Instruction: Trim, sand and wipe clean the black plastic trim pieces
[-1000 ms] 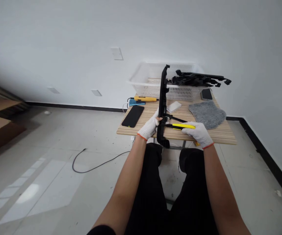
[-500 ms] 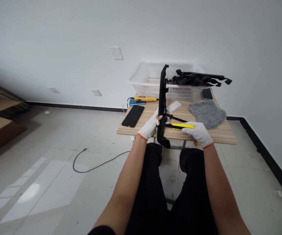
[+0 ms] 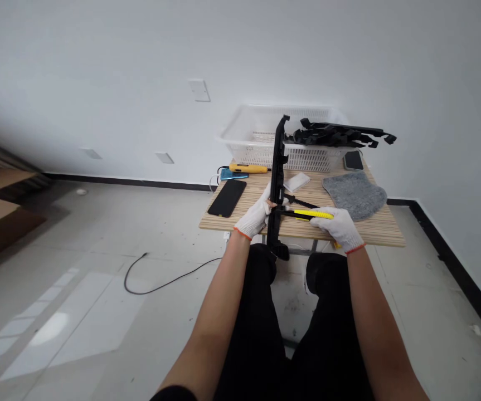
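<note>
A: Any guess on handling that long black strip (image 3: 277, 170)? Held lengthwise over the table (image 3: 378, 231), in front of the basket (image 3: 261, 153), near end past the edge.

B: Probably light, stiffish plastic, maybe a bit whippy. Would go easy on the little side tabs (image 3: 285, 160), likely snappable. Best to grab along the straight middle stretch. Shouldn't slip much in cloth gloves.

A: Hands?

B: Gripping it low down with the left hand (image 3: 257, 216). Got a yellow-handled tool (image 3: 313, 214) clasped in the right hand (image 3: 337, 225), touching or just beside the strip, can't tell. Can't see the far side of that left grip, or pick out the tool's end against black plastic. Can't count the black pile (image 3: 336, 135) at the basket.
</note>
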A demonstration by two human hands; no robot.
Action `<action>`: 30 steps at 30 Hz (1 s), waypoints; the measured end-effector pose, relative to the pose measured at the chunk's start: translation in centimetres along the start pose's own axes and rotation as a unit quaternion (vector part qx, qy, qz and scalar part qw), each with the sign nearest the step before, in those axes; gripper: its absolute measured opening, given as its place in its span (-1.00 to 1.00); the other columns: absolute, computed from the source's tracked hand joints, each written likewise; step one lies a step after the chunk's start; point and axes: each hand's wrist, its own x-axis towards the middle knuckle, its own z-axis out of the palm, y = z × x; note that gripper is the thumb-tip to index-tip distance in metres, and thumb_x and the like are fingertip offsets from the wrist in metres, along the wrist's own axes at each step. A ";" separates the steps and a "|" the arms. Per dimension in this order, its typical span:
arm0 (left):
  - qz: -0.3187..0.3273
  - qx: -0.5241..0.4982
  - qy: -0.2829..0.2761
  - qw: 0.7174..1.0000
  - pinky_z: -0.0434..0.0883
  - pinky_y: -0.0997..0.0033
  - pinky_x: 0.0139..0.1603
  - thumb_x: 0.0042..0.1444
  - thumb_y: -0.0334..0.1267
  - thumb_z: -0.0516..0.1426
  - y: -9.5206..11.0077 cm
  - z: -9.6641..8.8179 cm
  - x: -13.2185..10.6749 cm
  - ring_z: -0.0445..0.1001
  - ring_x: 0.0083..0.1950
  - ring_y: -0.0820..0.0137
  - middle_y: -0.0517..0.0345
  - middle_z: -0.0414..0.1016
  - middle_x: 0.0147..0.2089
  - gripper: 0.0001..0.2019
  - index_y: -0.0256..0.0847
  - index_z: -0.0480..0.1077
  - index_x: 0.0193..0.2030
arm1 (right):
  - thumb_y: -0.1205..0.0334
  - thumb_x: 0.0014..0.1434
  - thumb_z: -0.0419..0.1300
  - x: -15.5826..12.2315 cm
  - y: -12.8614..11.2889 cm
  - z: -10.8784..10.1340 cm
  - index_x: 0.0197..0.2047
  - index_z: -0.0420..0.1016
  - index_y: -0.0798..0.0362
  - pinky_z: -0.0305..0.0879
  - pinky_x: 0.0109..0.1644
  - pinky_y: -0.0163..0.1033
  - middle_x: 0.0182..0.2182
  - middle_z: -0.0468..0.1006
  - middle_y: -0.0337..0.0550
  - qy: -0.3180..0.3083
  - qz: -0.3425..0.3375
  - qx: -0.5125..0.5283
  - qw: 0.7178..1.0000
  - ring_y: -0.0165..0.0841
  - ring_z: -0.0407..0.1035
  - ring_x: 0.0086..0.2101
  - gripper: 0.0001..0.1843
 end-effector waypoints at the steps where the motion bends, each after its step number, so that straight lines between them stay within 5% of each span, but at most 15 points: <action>1: -0.001 0.000 0.006 1.000 0.55 0.47 -0.24 -0.08 -0.41 0.24 0.0 0.0 0.0 0.60 -0.28 0.38 0.12 0.64 -0.21 -0.16 -0.07 0.29 0.44 | -0.07 -0.06 0.47 0.0 0.0 0.0 -0.03 0.71 0.10 0.23 -0.46 -0.29 -0.47 0.54 -0.21 0.005 0.000 0.006 1.000 -0.44 0.26 -0.52 -0.42; 9: 0.006 0.026 0.007 1.000 0.48 0.56 -0.40 0.06 -0.28 0.29 -0.1 -0.1 -0.1 0.56 -0.36 0.42 0.07 0.65 -0.20 -0.27 -0.11 0.31 0.42 | -0.04 -0.08 0.48 -0.1 -0.3 0.1 -0.08 0.72 0.08 0.17 -0.48 -0.31 -0.49 0.50 -0.25 0.016 0.011 0.024 1.000 -0.46 0.22 -0.52 -0.48; 16: -0.003 0.021 0.001 1.000 0.43 0.56 -0.49 -0.02 -0.34 0.29 -0.3 -0.6 -0.1 0.42 -0.53 0.51 0.19 0.56 -0.36 -0.21 -0.10 0.30 0.43 | 0.00 -0.14 0.50 0.1 -0.4 0.1 -0.13 0.71 0.09 0.11 -0.51 -0.33 -0.58 0.42 -0.32 0.040 0.044 0.051 0.997 -0.50 0.16 -0.57 -0.49; 30: 0.006 0.010 -0.011 1.000 0.43 0.58 -0.47 0.06 -0.29 0.32 0.9 0.9 -0.7 0.56 -0.37 0.43 0.04 0.67 -0.16 -0.25 -0.13 0.31 0.43 | -0.06 -0.05 0.47 0.2 0.0 0.0 -0.06 0.72 0.07 0.13 -0.55 -0.29 -0.54 0.50 -0.19 0.009 0.005 -0.014 1.000 -0.42 0.24 -0.56 -0.47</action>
